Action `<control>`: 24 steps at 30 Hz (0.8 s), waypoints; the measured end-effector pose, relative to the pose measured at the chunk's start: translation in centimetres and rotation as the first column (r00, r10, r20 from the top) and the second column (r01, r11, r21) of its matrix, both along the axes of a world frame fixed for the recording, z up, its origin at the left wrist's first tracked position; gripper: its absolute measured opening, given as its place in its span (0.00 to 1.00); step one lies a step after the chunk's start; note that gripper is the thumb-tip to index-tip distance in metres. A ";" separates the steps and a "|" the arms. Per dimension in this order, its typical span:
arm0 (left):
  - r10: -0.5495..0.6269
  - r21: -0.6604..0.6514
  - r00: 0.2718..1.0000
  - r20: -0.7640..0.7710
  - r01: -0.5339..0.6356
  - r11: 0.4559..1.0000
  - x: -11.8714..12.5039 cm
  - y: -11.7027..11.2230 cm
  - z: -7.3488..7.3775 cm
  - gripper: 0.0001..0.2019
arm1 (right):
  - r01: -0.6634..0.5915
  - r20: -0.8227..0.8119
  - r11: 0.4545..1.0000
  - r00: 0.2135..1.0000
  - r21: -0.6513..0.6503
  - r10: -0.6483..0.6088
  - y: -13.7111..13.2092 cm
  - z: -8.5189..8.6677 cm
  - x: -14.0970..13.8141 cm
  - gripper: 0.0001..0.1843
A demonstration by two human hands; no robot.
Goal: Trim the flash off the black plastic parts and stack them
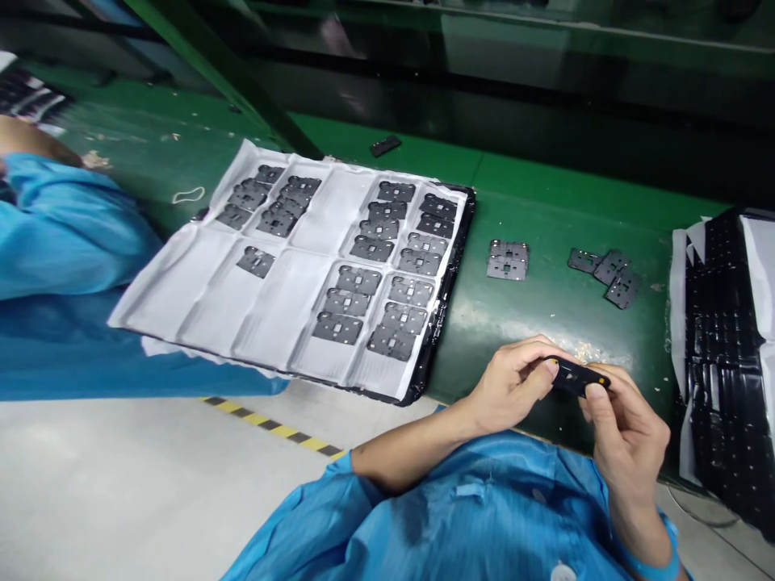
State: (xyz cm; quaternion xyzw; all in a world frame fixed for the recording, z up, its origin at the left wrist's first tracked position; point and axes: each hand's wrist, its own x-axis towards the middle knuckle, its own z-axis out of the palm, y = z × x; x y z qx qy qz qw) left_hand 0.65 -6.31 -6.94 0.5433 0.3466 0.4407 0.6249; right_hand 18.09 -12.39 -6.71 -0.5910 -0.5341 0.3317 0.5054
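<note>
Between my two hands I hold a small flat black plate (574,378) with cutouts and gold-coloured spots near its ends. My left hand (514,379) pinches its left end with thumb and fingers. At the other end, my right hand (626,411) grips it the same way. The plate is above the front edge of the green table (484,323). Just beyond my hands lie a pair of similar dark plates (508,261) side by side and a loose overlapping group of dark plates (609,270).
Left of my hands, a white-lined compartment tray (327,206) holds several dark plates. One black piece (386,145) lies behind it. A black tray stack (720,347) stands at the right edge. Another person's blue sleeve (66,226) is at the far left; a green post (224,73) rises behind the tray.
</note>
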 end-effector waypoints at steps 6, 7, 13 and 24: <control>0.013 -0.055 0.996 0.086 -0.008 0.998 0.1 -0.1 0.0 0.18 | -0.039 0.022 0.999 0.999 0.010 0.039 0.0 -0.1 0.2 0.07; 0.008 -0.058 0.995 0.098 -0.003 0.998 0.0 -0.1 0.0 0.17 | -0.047 0.019 0.999 0.999 0.004 0.047 0.0 -0.1 0.2 0.07; -0.012 -0.060 0.993 0.115 0.019 0.998 -0.2 -0.5 0.1 0.18 | -0.054 0.001 0.999 0.999 -0.010 0.054 -0.1 -0.2 0.5 0.07; -0.003 -0.150 0.995 0.101 0.019 0.988 -0.6 -0.5 0.6 0.22 | -0.081 0.130 0.992 0.989 0.092 0.069 -0.2 0.2 -0.2 0.09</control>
